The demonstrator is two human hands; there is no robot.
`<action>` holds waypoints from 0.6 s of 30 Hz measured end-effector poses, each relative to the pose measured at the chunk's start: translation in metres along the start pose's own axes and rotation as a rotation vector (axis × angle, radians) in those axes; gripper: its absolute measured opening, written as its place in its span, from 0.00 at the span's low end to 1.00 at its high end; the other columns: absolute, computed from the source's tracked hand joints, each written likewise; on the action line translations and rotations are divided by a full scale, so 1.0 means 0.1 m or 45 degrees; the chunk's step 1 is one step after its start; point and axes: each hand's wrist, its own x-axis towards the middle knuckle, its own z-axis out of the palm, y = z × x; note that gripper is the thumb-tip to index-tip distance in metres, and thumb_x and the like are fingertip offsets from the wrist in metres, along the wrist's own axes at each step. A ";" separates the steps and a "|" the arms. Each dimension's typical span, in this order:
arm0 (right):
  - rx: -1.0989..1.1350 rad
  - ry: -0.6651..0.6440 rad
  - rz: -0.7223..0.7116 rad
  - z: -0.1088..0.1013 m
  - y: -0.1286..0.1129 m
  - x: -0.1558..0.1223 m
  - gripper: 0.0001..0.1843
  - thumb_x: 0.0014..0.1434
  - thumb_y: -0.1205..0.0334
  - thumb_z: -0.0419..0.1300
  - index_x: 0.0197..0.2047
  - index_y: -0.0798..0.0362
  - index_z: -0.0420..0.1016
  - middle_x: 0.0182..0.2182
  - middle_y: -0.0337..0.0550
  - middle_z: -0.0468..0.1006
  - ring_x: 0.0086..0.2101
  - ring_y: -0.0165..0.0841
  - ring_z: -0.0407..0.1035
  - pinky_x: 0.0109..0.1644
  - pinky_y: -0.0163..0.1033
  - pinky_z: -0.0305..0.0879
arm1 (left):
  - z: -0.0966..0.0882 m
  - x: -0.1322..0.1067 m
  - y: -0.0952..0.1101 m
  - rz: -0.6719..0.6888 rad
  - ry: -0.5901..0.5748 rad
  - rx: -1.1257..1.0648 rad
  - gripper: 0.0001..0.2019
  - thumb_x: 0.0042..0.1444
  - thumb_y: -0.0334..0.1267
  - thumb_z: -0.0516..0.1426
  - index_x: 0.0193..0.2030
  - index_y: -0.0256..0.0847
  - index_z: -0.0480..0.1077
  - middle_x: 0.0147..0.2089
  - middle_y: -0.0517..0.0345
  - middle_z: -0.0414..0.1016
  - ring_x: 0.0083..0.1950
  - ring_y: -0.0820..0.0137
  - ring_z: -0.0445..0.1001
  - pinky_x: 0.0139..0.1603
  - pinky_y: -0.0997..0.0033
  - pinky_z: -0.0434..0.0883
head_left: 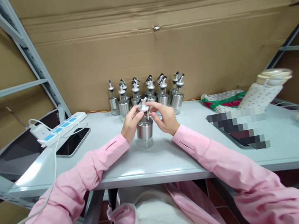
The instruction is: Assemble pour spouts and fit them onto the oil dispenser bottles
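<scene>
A glass oil dispenser bottle (145, 129) with a steel sleeve stands upright near the middle of the table. On its neck sits a silver pourer cap (144, 106) with a dark flip lever. My left hand (131, 123) is closed, its fingertips pressed against the left side of the cap and neck. From the right, my right hand (166, 117) pinches at the same cap with bent fingers and thumb. The fingers hide part of the bottle's neck. Behind it, several similar oil bottles (177, 97) with pourer caps stand in rows.
A white power strip (65, 127) with a charger and a phone (74, 142) lie at the left of the grey table (118, 164). To the right are a dark, pixelated flat object (236, 131), a patterned cloth (217, 101) and a spotted tumbler (263, 90). Cardboard (169, 46) rises behind.
</scene>
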 end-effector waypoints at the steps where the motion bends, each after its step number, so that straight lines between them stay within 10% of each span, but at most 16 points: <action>1: -0.001 0.002 -0.006 0.00 0.00 0.00 0.16 0.61 0.60 0.46 0.51 0.53 0.64 0.31 0.42 0.76 0.29 0.31 0.71 0.36 0.36 0.66 | 0.02 0.00 0.01 -0.031 -0.003 -0.044 0.17 0.50 0.49 0.55 0.40 0.37 0.66 0.36 0.56 0.71 0.42 0.67 0.70 0.44 0.70 0.66; 18: 0.398 -0.179 0.216 -0.02 -0.18 0.05 0.23 0.62 0.49 0.39 0.51 0.53 0.62 0.45 0.51 0.71 0.41 0.37 0.68 0.42 0.44 0.66 | 0.16 -0.12 -0.09 0.091 0.015 0.074 0.23 0.57 0.51 0.47 0.55 0.41 0.62 0.55 0.54 0.66 0.60 0.63 0.60 0.62 0.63 0.56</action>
